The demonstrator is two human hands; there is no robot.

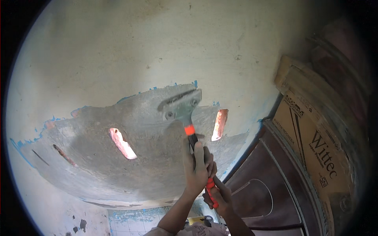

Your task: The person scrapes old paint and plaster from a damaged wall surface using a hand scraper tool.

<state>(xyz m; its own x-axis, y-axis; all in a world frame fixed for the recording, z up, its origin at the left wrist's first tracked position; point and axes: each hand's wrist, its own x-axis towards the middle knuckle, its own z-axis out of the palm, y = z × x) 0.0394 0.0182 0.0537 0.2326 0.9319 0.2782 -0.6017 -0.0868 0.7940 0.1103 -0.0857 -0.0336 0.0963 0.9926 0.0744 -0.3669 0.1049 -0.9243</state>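
Note:
A long-handled wall scraper [182, 111] with a wide bolted head rests against the wall, its blade edge at the border of the bared grey patch [149, 114]. My left hand [195, 169] is wrapped round the black part of the handle, just under the orange band. Lower down, my right hand [222, 196] is closed round the red grip [211, 188] at the handle's end. The grey patch has a ragged upper edge with bits of blue paint, and pale paint [197, 47] covers the wall above it.
Two slot openings [122, 143] let bright light through the grey patch, one on each side of the scraper. Flattened cardboard boxes [311, 145] stand at the right beside a dark brown panelled door or board [264, 177]. White tiles [134, 224] show at the bottom.

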